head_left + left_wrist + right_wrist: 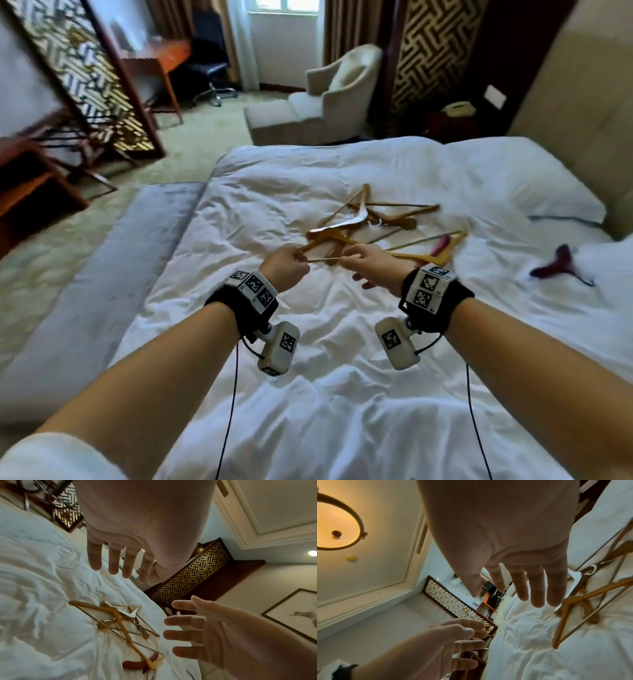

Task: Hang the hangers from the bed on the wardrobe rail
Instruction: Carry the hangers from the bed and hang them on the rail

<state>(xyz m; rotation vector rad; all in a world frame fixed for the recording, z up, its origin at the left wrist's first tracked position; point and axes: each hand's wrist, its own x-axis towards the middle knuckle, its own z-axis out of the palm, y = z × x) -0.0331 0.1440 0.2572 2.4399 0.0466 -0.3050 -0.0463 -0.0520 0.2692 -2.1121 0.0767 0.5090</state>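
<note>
— What sort of room is it?

— A hotel bedroom: patterned carpet, a cream upholstered armchair [342, 85] by the window, a dark-framed lattice screen [85, 75] on the left. A wide bed with a crumpled white duvet [342, 394] fills the foreground.

— And the hangers?

— They lie on the duvet near the middle of the bed, a loose heap of light wooden coat hangers [370, 222] crossed over one another. A dark red hanger [442, 245] is tucked under the heap's right edge. Another dark red hanger with a black hook [565, 263] lies by itself, well apart to the right, near the white pillow [531, 185].

— Where are the hands?

— Both reach out over the near edge of the heap, close together. In the head view the left hand [286, 267] and the right hand [376, 263] overlap the nearest hanger's thin bar.

— Gripping it?

— No. The left wrist view shows the left fingers [113, 561] straight and slightly spread, with nothing between them, above the duvet. The right wrist view shows the same of the right fingers [537, 588]: straight, parted, holding nothing, with the hangers lying beneath and beside them.
</note>
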